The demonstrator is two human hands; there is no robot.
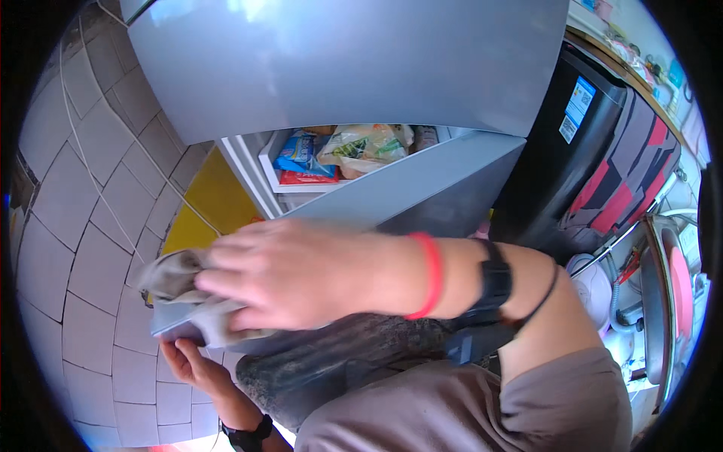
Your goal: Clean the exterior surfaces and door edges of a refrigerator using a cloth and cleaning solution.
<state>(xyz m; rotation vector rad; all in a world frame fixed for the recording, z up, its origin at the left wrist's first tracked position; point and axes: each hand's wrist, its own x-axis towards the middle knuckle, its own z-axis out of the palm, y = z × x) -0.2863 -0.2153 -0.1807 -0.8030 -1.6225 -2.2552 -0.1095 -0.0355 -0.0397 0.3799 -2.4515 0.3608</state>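
My right hand (277, 271), blurred, is closed over a grey-beige cloth (175, 274). A red band and a black strap circle that wrist. The cloth lies against the free end of the partly open lower refrigerator door (406, 175), and my forearm hides much of that door. Below the cloth, the fingers of my left hand (192, 361) grip a grey corner that appears to belong to the same door. Behind the door a white freezer drawer (271, 169) holds a blue packet (299, 152), a red packet (308, 177) and a printed plastic bag (367, 144).
The upper refrigerator door (350, 62) is closed. A black appliance (556, 130) with a patterned cover (627, 164) stands at right, near a sink basin (655, 299). White cables (127, 130) cross the tiled surface (90, 226) at left. A yellow panel (220, 195) adjoins the refrigerator.
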